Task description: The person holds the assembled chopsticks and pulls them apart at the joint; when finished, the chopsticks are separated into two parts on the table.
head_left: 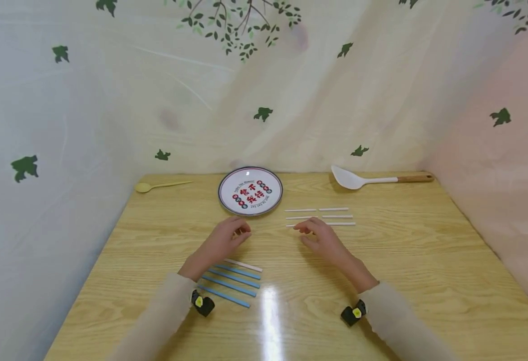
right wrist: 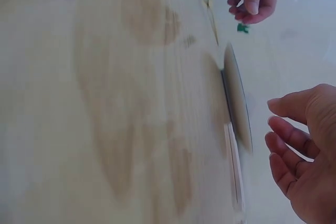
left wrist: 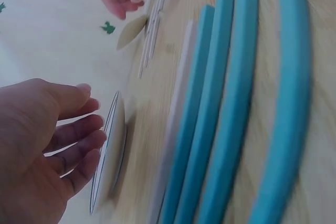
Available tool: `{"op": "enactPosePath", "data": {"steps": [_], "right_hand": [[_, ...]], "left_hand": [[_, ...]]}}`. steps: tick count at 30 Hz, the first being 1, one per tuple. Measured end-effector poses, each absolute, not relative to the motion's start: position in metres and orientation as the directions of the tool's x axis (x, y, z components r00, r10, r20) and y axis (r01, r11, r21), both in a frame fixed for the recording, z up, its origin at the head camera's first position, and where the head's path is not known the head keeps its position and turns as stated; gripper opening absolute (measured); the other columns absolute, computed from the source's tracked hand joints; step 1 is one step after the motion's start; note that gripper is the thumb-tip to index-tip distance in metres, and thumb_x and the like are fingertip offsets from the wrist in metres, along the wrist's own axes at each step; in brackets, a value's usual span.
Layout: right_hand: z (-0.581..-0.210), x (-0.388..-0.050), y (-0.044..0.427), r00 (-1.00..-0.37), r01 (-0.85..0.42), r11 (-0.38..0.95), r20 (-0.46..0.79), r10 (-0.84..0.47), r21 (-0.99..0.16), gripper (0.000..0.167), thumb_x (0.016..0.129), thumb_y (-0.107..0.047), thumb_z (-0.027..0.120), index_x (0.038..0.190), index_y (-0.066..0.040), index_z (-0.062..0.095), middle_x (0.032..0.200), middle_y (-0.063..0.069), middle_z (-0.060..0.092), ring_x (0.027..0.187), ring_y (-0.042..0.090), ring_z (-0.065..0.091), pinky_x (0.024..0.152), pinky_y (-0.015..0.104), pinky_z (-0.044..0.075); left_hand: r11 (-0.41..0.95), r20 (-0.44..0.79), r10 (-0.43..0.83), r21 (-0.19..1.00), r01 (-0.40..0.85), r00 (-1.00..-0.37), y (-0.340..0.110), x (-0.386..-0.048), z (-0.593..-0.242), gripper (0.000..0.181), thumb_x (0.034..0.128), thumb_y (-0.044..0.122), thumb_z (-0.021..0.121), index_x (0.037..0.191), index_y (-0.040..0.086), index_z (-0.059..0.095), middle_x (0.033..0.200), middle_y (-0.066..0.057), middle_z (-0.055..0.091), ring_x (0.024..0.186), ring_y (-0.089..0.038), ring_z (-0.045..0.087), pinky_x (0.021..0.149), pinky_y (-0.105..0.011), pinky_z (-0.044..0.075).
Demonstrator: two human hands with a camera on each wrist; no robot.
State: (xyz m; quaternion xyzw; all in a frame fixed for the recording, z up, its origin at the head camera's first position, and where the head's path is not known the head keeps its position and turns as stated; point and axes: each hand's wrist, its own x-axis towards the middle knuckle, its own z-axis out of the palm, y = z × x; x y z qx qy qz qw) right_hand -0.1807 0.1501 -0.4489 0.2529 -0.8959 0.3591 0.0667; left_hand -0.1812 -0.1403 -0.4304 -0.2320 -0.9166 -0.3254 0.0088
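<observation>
One left hand (head_left: 227,237), relaxed, empty, near plate (head_left: 250,191) and blue sticks (head_left: 237,272); one right hand (head_left: 324,241), likewise, beside white sticks (head_left: 334,209) on tabletop (head_left: 426,281). Handling: light mid-stick pinch probably best, neighbours undisturbed.

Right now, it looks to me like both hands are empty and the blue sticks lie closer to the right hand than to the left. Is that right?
Not quite: the blue sticks lie closer to the left hand than to the right hand, as the head view shows. Both hands are indeed empty.
</observation>
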Motion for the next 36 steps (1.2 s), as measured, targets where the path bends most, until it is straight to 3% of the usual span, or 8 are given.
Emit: {"op": "enactPosePath", "data": {"steps": [7, 15, 26, 36], "right_hand": [[-0.450, -0.165, 0.117, -0.845, -0.515, 0.538, 0.289, -0.451, -0.667, 0.027, 0.086, -0.006, 0.069, 0.112, -0.004, 0.065, 0.094, 0.006, 0.063, 0.087, 0.018, 0.058, 0.077, 0.032, 0.050], [-0.458, -0.151, 0.086, -0.848, -0.442, 0.500, 0.166, -0.503, -0.745, 0.024, 0.090, -0.015, 0.066, 0.113, -0.006, 0.064, 0.097, 0.001, 0.061, 0.090, 0.014, 0.056, 0.081, 0.029, 0.050], [-0.466, -0.138, 0.066, -0.765, -0.567, 0.551, 0.143, -0.627, -0.613, 0.012, 0.089, -0.025, 0.068, 0.095, -0.015, 0.069, 0.093, -0.006, 0.061, 0.091, 0.010, 0.053, 0.082, 0.027, 0.046], [-0.465, -0.137, 0.064, -0.776, -0.571, 0.581, 0.151, -0.612, -0.580, 0.004, 0.088, -0.019, 0.068, 0.091, -0.015, 0.069, 0.090, -0.005, 0.060, 0.088, 0.011, 0.054, 0.081, 0.028, 0.045]], "left_hand": [[0.656, 0.120, 0.417, 0.647, 0.389, -0.901, -0.194, -0.171, -0.440, 0.015, 0.0943, 0.019, 0.061, 0.101, 0.007, 0.067, 0.096, -0.001, 0.061, 0.088, -0.013, 0.058, 0.078, -0.032, 0.051], [0.641, 0.106, 0.447, 0.655, 0.400, -0.888, -0.241, -0.160, -0.454, 0.012, 0.0898, 0.013, 0.066, 0.100, 0.009, 0.066, 0.097, -0.001, 0.063, 0.091, -0.015, 0.059, 0.081, -0.031, 0.051], [0.648, 0.081, 0.520, 0.611, 0.454, -0.851, -0.234, -0.160, -0.457, 0.007, 0.0870, 0.014, 0.069, 0.090, 0.008, 0.067, 0.090, 0.000, 0.058, 0.085, -0.011, 0.058, 0.076, -0.027, 0.051], [0.678, 0.075, 0.552, 0.538, 0.500, -0.830, -0.229, -0.165, -0.457, 0.005, 0.0879, 0.013, 0.068, 0.085, 0.011, 0.064, 0.084, 0.003, 0.056, 0.080, -0.008, 0.051, 0.072, -0.027, 0.046]]}}
